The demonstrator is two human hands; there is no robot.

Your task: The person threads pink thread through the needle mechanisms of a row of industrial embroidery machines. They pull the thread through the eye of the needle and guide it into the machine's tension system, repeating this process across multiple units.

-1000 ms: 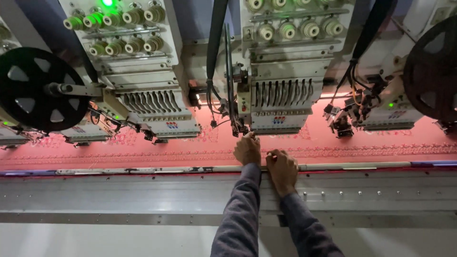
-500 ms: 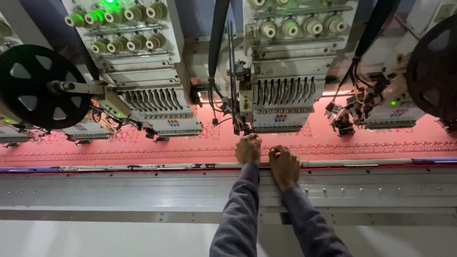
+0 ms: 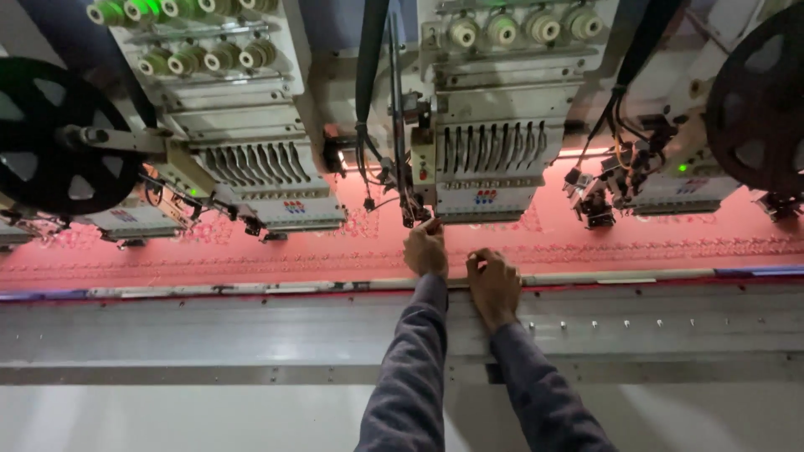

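Pink cloth [image 3: 586,243] is lying under the machine head [image 3: 486,142], and we are pinching at it with our left hand [image 3: 425,249], fingers narrow. Our right hand [image 3: 494,285] is resting curled on the frame edge [image 3: 251,289], holding nothing; any next move, we are judging, needs care near the needles.

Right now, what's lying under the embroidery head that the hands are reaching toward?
Under the embroidery head lies stretched pink fabric with stitched patterns. The left hand reaches up by the needles; the spot directly beneath them is hidden.

Your location is a textile embroidery workshop, multi-head embroidery machine [image 3: 481,142] before you, thread spools [image 3: 502,29] above, pink fabric [image 3: 251,255] stretched beneath the needles, black reels [image 3: 50,138] alongside.
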